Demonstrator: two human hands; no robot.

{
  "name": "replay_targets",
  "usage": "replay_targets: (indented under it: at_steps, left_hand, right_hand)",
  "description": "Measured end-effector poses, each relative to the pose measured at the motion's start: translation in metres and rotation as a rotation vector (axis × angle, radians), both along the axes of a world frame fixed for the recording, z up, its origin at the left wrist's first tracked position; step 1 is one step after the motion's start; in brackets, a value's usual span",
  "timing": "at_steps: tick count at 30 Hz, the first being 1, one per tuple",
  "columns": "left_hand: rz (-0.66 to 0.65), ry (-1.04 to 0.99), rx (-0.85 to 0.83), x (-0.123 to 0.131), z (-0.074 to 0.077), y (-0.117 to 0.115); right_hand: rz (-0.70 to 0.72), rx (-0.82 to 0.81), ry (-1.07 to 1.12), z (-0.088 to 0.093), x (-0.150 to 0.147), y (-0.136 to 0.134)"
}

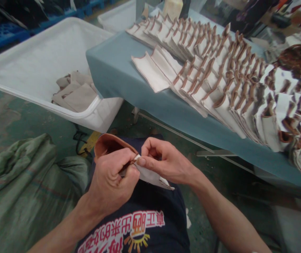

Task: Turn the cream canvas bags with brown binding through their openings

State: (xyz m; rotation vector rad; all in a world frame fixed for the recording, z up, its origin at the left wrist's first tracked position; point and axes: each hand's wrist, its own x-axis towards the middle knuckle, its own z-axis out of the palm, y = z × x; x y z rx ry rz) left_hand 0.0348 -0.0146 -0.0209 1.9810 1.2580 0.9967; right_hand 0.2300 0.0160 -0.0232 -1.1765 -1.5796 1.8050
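Note:
My left hand point(115, 175) is closed on a brown-and-white fabric piece point(150, 175) held over my lap. The brown part of the piece curves up behind my left fingers, and its white part hangs below my right hand. My right hand point(166, 161) pinches the white edge between thumb and forefinger, close against the left fingertips. What lies right between the fingertips is partly hidden. A dark apron point(163, 207) with printed lettering and a sun lies under both hands.
Ahead, a blue-grey covered table point(110, 59) bears overlapping rows of white pieces with brown edges point(205, 77). A white plastic tub point(73, 31) at left holds beige folded pieces point(73, 93). Green woven sacks point(29, 175) lie at lower left.

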Motion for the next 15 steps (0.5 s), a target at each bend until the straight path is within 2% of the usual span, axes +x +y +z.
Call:
replay_targets:
  at_steps: [4,7,11,15]
  left_hand:
    - [-0.072,-0.040,-0.077,0.002,-0.002,-0.001]
    - [-0.109,-0.168,-0.264,0.004,-0.004,-0.002]
    - [-0.112,-0.361,-0.538,0.005,-0.008,-0.002]
    - [-0.161,-0.341,-0.555,-0.001,-0.005,0.006]
  right_hand:
    - [0.136,0.032,-0.002,-0.003,0.008,0.007]
    - [0.187,0.157,0.047,-0.010,0.006,0.005]
    - [0.127,0.335,0.118,-0.026,-0.006,-0.002]
    - [0.027,0.385,0.067,-0.036,-0.009,-0.002]
